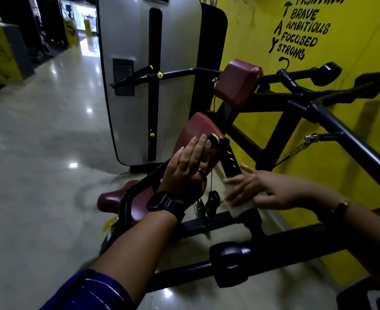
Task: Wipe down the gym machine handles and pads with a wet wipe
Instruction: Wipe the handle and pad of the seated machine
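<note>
Head camera looked down on the right hand [259, 192], low and right of centre in the frame, blurred, its fingers wrapped over a white wet wipe [238, 208] that it held round the lower part of a black adjuster post [229, 155]; one finger stuck out straight above the rest. Just to the left, the left hand [189, 168] lay flat with straight fingers against the side of a maroon chest pad [191, 128], holding nothing, a black watch [162, 202] on its wrist and a blue sleeve [90, 291] at the bottom edge. A yellow knob [214, 137] capped the post beside the fingertips. Below the left hand sat a maroon seat [110, 200]. A second maroon pad [238, 83] stood higher, right of centre. Black rubber handles showed at bottom centre [229, 262] and in the upper right [325, 73]. Behind stood a grey weight-stack cover [128, 86], with a yellow wall [251, 30] bearing black lettering on the right and a glossy floor [50, 130] on the left.
</note>
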A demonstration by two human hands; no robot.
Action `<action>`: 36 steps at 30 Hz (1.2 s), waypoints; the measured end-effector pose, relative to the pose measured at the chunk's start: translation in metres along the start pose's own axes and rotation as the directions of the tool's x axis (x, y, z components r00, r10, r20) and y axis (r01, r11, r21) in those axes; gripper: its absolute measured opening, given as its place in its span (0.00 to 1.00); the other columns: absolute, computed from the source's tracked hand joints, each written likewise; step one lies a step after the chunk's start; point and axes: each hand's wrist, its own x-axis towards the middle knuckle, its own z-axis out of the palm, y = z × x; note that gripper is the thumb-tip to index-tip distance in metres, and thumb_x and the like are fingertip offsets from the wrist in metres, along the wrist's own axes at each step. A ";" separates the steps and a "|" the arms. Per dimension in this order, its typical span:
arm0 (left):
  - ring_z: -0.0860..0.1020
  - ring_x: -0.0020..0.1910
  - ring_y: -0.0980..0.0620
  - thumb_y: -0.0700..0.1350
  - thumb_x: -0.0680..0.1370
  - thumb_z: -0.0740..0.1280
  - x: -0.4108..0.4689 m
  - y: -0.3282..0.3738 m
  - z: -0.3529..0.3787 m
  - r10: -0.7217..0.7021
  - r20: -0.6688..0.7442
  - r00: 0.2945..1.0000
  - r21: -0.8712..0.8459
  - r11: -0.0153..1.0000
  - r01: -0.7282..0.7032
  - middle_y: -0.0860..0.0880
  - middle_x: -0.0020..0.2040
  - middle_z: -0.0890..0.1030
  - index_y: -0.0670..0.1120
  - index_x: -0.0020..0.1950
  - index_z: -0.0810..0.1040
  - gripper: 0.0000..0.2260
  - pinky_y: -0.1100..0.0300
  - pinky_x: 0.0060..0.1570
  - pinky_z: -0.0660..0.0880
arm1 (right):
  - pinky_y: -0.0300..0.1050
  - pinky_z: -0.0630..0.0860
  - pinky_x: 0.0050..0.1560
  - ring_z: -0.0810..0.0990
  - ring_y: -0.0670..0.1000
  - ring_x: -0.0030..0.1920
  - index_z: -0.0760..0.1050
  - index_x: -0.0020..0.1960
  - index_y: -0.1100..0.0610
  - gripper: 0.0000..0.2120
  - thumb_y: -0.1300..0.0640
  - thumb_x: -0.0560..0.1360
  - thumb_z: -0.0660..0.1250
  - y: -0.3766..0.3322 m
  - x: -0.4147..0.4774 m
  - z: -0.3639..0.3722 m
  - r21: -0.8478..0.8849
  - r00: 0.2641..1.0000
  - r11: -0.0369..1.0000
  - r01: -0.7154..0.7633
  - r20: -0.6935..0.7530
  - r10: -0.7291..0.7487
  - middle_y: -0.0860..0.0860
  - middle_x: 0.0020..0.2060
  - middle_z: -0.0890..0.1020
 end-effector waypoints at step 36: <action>0.71 0.69 0.49 0.46 0.82 0.52 0.003 -0.001 -0.001 0.070 -0.039 0.997 0.051 0.996 -0.068 0.46 0.68 0.76 0.43 0.72 0.69 0.20 0.54 0.66 0.68 | 0.46 0.47 0.76 0.57 0.43 0.75 0.73 0.68 0.50 0.23 0.42 0.77 0.55 0.033 0.034 0.006 -0.157 0.826 0.987 -0.039 -0.561 -0.057 0.40 0.70 0.67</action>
